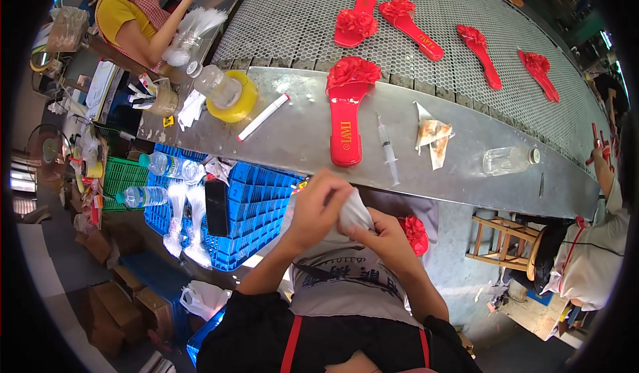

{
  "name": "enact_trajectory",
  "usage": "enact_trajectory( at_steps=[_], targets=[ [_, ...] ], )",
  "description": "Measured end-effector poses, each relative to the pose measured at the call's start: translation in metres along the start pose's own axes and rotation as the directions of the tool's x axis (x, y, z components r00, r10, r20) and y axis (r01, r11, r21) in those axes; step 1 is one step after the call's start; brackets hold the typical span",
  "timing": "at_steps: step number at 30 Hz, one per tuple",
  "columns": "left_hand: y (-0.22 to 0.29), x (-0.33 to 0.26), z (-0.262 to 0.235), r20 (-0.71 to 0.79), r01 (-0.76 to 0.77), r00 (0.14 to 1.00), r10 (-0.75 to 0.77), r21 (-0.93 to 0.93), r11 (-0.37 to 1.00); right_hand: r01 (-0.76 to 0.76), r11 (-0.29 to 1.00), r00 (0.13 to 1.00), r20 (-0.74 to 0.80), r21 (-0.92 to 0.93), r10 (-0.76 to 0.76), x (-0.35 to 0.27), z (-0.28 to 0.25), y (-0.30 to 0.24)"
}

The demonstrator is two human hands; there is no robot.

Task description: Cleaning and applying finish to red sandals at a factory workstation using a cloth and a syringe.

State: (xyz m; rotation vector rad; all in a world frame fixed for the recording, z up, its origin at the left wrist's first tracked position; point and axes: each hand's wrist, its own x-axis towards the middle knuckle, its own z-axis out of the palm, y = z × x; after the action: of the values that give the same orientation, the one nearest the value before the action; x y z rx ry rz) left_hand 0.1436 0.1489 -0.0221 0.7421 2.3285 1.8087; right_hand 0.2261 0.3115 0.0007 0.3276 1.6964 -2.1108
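Above my lap, my left hand (318, 208) and my right hand (386, 238) are both closed on a crumpled whitish cloth (357, 214) between them. Beside my right wrist a red flower-topped slipper (415, 234) is partly in view over my lap; the rest of it is hidden. Another red slipper (345, 126), with a ruffled flower on its strap, lies on the metal ledge (286, 133) straight ahead of my hands. To its right are a syringe (387, 150) and a stained scrap of cloth or paper (434, 134). A white marker with a red end (263, 117) lies to its left.
Several red slippers (413, 28) sit on the mesh conveyor (293, 26) beyond the ledge. A glass bottle (509, 160) lies at right, near a wooden stool (504, 242). At left are a blue crate (256, 206), a phone (217, 208), yellow tape (241, 100) and a co-worker (133, 23).
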Motion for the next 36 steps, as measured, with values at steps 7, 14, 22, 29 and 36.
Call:
enact_trajectory(
  at_steps=[7, 14, 22, 29, 36],
  targets=[
    [-0.028, 0.005, 0.003, -0.261, 0.121, 0.948, -0.181, -0.227, 0.966, 0.036, 0.823, 0.997, -0.074, 0.567, 0.007, 0.026, 0.003, -0.011],
    [-0.019, 0.013, -0.019, -0.341, -0.268, 0.838, 0.426, 0.423, 0.866, 0.117, 0.928, 0.991, -0.104, 0.355, -0.086, 0.106, 0.05, -0.05],
    [-0.04, 0.048, -0.11, -0.671, 0.105, 0.698, 0.25, 0.441, 0.891, 0.71, 0.535, 0.654, 0.148, -0.458, -0.742, 0.264, 0.105, -0.128],
    [-0.116, 0.113, -0.203, -0.75, 0.2, 0.653, 0.105, 0.305, 0.931, 0.66, -0.296, 0.328, 0.62, -0.69, -0.713, 0.307, 0.151, -0.159],
    [-0.086, 0.126, -0.217, -0.582, 0.011, 0.805, 0.119, 0.215, 0.977, 0.82, -0.21, 0.262, 0.675, -0.532, -0.69, 0.286, 0.136, -0.194]
  ],
)
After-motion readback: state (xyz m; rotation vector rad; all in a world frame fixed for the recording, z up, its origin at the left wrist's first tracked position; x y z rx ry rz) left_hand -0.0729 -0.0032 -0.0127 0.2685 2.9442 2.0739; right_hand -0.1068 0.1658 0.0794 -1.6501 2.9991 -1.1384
